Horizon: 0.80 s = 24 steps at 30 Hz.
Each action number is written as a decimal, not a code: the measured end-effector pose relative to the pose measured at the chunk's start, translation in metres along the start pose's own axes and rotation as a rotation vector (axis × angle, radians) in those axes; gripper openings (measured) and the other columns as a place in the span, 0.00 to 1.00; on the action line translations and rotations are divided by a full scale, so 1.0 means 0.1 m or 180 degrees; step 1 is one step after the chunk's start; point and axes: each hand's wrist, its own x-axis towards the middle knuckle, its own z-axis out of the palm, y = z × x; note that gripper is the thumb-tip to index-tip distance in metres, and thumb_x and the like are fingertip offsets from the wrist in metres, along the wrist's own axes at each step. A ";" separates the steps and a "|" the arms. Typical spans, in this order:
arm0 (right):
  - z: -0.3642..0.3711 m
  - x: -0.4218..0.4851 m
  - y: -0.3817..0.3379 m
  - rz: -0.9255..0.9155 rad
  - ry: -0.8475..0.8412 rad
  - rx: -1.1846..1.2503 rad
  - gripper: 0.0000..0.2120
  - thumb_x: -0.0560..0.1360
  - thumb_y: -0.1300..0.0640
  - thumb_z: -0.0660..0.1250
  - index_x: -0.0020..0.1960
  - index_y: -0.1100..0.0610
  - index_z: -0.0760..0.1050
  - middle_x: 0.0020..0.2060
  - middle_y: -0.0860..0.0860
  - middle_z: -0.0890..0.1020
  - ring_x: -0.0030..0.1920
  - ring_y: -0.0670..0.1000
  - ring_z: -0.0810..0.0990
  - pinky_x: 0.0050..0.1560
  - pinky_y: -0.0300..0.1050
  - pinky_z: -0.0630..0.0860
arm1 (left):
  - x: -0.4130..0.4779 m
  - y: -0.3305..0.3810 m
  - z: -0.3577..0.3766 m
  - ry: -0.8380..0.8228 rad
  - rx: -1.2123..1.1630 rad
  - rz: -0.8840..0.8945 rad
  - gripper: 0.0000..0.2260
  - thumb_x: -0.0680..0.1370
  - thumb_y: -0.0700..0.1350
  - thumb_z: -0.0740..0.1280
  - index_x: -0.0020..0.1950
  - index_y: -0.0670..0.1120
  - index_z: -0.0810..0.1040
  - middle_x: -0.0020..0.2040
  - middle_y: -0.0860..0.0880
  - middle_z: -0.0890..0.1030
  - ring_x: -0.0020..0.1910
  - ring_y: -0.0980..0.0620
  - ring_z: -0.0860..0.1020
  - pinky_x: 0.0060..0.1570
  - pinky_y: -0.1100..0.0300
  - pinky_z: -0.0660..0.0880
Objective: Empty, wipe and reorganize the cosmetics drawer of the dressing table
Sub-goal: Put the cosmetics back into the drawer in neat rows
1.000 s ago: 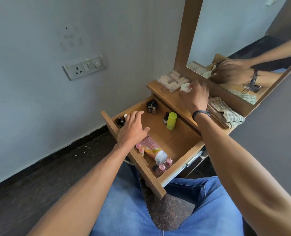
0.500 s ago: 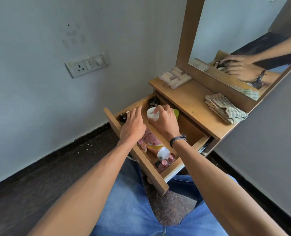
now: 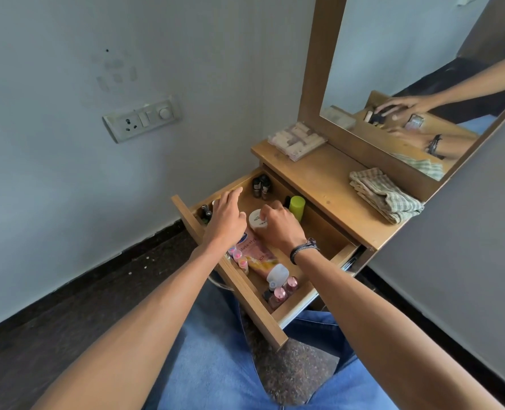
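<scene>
While left fingers [image 3: 235, 194] spread, right fingers [image 3: 267, 211] pinch the jar [image 3: 256, 219].

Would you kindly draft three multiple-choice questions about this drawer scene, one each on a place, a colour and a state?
1. Where does the folded checked cloth lie?
A. inside the drawer
B. on the tabletop by the mirror
C. on the floor

2. What colour is the upright cylinder at the drawer's back?
A. yellow-green
B. red
C. blue

3. What is the right hand doing?
A. hanging free
B. gripping the cloth
C. holding the white jar in the drawer

Answers: 1 B, it rests on the top beneath the mirror. 2 A, its body is yellow-green. 3 C, its fingers sit on the jar.
</scene>
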 end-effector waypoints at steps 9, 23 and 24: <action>0.00 0.06 0.02 -0.0031 -0.0121 0.0120 0.20 0.77 0.56 0.70 0.68 0.59 0.75 0.64 0.58 0.74 0.55 0.63 0.82 0.53 0.56 0.80 | 0.49 0.09 -0.18 0.0179 -0.0393 0.0066 0.28 0.79 0.32 0.62 0.78 0.47 0.63 0.72 0.49 0.69 0.72 0.50 0.66 0.70 0.55 0.67; -1.20 0.78 0.37 0.1382 0.1097 0.1177 0.18 0.74 0.57 0.68 0.64 0.56 0.76 0.62 0.58 0.78 0.62 0.62 0.77 0.54 0.47 0.69 | 1.73 0.96 -0.21 -0.0444 -0.0923 -0.0090 0.26 0.81 0.40 0.65 0.79 0.45 0.64 0.79 0.47 0.65 0.76 0.47 0.64 0.66 0.64 0.63; -1.16 0.81 0.39 0.1441 0.0955 0.1189 0.19 0.74 0.57 0.69 0.64 0.56 0.76 0.62 0.59 0.79 0.62 0.62 0.77 0.53 0.48 0.70 | 1.79 0.97 -0.17 -0.0599 -0.0904 -0.0178 0.27 0.81 0.40 0.65 0.80 0.45 0.62 0.79 0.46 0.64 0.77 0.47 0.63 0.71 0.61 0.62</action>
